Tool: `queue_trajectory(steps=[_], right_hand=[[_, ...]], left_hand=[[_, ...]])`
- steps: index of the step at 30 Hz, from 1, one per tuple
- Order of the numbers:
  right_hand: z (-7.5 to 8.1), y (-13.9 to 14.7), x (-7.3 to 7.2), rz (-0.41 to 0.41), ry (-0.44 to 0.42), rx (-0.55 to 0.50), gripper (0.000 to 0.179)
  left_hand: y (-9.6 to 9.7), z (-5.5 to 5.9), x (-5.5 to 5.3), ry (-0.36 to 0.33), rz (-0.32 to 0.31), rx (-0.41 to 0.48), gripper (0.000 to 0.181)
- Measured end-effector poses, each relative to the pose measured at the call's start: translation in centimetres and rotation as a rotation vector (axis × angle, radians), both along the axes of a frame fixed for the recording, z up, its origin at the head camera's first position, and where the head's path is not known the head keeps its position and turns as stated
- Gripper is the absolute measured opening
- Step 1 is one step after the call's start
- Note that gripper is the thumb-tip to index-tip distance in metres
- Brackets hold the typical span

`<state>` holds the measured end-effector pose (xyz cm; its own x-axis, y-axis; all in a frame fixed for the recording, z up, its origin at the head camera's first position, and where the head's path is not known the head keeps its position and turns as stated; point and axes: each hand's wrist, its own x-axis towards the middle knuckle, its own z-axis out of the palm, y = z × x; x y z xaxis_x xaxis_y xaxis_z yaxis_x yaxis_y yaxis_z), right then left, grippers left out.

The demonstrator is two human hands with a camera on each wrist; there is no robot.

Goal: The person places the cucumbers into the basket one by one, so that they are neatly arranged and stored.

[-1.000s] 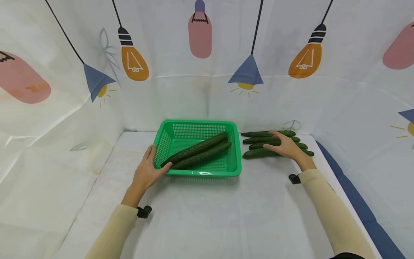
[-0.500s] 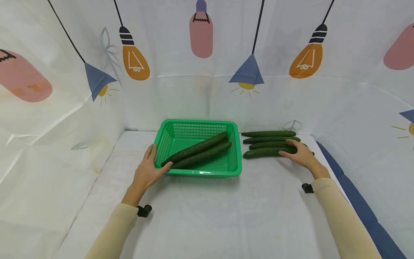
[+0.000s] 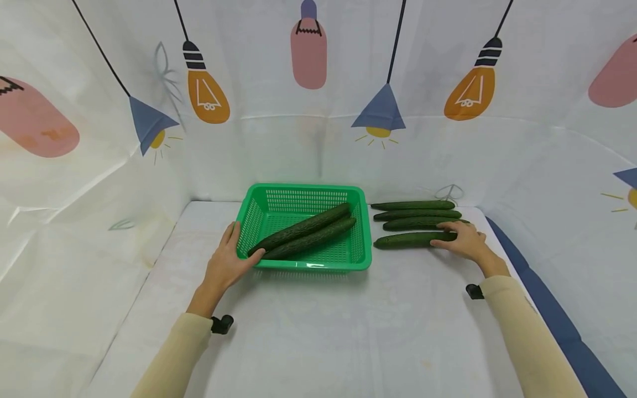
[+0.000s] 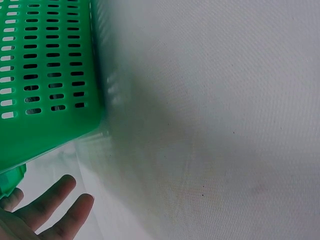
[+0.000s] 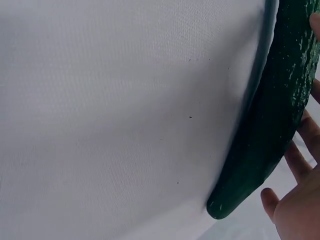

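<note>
A green plastic basket (image 3: 303, 265) stands on the table with two cucumbers (image 3: 308, 237) lying slantwise inside. My left hand (image 3: 229, 260) holds its near left corner, thumb over the front rim and fingers along the left side. In the left wrist view, spread fingertips (image 4: 57, 192) show below the basket wall (image 4: 55, 75). To the basket's right, my right hand (image 3: 465, 241) grips the right part of the nearest cucumber (image 3: 408, 240), thumb in front and fingers behind. The right wrist view shows this cucumber (image 5: 265, 135) close up, with fingers (image 5: 300, 165) along its far side.
Three more cucumbers (image 3: 418, 214) lie side by side behind the gripped one, near the back edge. A white patterned curtain (image 3: 318, 143) hangs behind the table (image 3: 338, 331). Dark blue fabric (image 3: 542, 309) runs along the table's right side.
My right hand has moved right and toward me along the row, and taken hold of the nearest cucumber, which has shifted slightly away from the others. The left hand has not moved.
</note>
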<state>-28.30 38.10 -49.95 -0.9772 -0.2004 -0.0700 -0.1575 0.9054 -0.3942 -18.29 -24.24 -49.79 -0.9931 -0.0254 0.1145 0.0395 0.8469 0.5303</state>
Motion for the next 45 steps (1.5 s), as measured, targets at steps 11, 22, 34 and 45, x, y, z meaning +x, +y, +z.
queue_trajectory(steps=[11, 22, 34, 45], right_hand=[[-0.3, 0.1, 0.1, 0.028, -0.05, -0.079, 0.067], [-0.7, 0.2, 0.2, 0.021, -0.049, -0.096, 0.065], [0.2, 0.2, 0.5, 0.041, -0.071, -0.109, 0.06], [0.4, 1.1, 1.9, 0.107, -0.147, -0.038, 0.055]], left_hand=[[0.0, -0.1, -0.1, -0.002, 0.001, 0.003, 0.107], [0.0, -0.1, -0.1, -0.002, 0.006, -0.001, 0.107], [0.1, 0.1, 0.1, -0.003, 0.006, 0.008, 0.107], [0.0, 0.2, 0.1, 0.001, 0.003, 0.002, 0.107]])
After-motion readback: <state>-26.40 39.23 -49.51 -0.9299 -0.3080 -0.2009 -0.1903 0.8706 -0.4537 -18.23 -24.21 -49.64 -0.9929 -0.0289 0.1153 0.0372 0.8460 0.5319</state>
